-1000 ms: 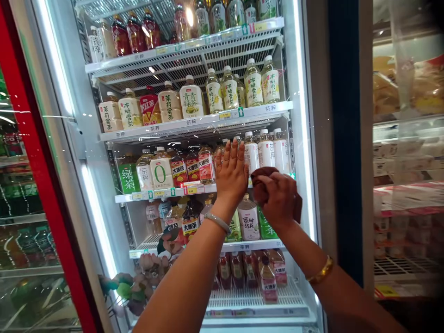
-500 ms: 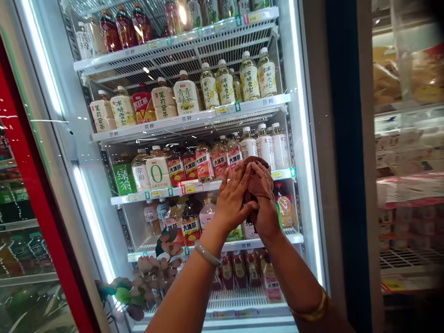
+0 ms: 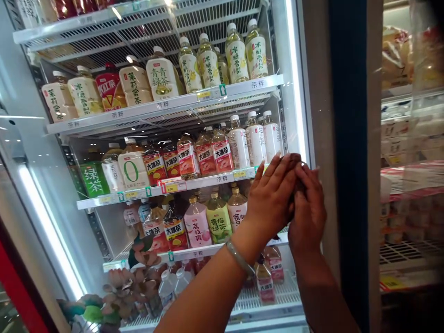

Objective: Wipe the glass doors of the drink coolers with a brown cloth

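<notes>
Counted one dark brown, crumpled cloth (image 3: 295, 158), at three o'clock in the view, in front of the lit right-hand edge of a tall white drinks cooler (image 3: 62, 203). Found the cloth dull and bunched, mostly hidden between two bare hands; could not tell its full outline. Saw it grasped by the right hand (image 3: 310, 208), thumb nearest the camera; saw the left hand (image 3: 274, 196) laid over it from nine o'clock, fingers nearly straight and slightly spread, and could not tell whether gripping or merely pressing. Noted one pale grey-green, smooth bangle (image 3: 239, 258) on the left wrist.

Counted five white wire shelves (image 3: 203, 180), each bearing plastic bottles. Took bearings from the cloth: on the second shelf down, at eleven o'clock, five slim pale-yellow bottles (image 3: 237, 58), and between nine and ten, five broad bottles (image 3: 133, 87), one of them red. On the third, counted three white-labelled bottles (image 3: 255, 141) at ten and five red-labelled brown bottles (image 3: 205, 155) at nine. On the fourth, at eight, counted one pink-labelled bottle (image 3: 197, 224) beside one green-labelled bottle (image 3: 219, 217). On the lowest, between seven and eight, saw two clear, white-capped bottles (image 3: 167, 289).
</notes>
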A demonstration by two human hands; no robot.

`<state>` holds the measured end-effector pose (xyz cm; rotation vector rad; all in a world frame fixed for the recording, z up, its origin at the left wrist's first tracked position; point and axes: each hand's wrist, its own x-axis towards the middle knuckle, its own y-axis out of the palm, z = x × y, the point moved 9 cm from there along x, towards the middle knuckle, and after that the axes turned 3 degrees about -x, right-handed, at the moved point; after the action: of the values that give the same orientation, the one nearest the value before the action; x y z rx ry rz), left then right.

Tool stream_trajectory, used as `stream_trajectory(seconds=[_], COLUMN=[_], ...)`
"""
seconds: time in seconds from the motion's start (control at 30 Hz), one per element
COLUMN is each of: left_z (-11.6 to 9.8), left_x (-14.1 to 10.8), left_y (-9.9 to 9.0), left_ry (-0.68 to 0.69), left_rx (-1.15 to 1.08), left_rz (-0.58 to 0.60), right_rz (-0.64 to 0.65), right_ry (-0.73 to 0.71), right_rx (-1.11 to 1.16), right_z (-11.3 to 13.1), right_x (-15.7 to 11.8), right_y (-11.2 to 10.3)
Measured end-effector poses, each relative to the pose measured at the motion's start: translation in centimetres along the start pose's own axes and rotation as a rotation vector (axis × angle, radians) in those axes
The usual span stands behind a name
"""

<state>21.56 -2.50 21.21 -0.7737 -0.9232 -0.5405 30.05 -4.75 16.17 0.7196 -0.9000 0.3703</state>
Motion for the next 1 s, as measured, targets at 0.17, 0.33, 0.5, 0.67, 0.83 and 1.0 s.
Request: stream_trajectory(seconds=[0.17,0.33,0.5,0.67,0.83,1.0], left_z=[-1.3,0.9,-1.0,-2.8,-1.4,-2.2], left_x=[-2.3,-3.7,-1.9,-5.3,-3.5,-1.2], left_y=[0.4,-2.1,-1.1,0.2,-0.7,1.1], left_ry=[-0.009,-0.138,-0.096,-0.116,-0.164,-0.105], left_rx=[-0.023,0.036,-0.010,0.009,0.067,-0.044], left_rz=[-0.037,-0.090,-0.105,-0.061,-0.140,-0.102], right_rz=[0.055,0.112,0.152,0.211,0.192,0.134], right_ry=[-0.170,-0.312,-0.300,-0.283,-0.305,-0.260], right_rx=[-0.062,-0.370,-0.446,-0.424,-0.445,-0.378], right_z=[-2.3,-3.3,-4.5,-5.0,-4.5,-5.4], right_x=[-0.2,0.0,0.3,0.3,0.3,0.3], right_y=[-0.4,-0.2,0.1,0.1,0.1,-0.5])
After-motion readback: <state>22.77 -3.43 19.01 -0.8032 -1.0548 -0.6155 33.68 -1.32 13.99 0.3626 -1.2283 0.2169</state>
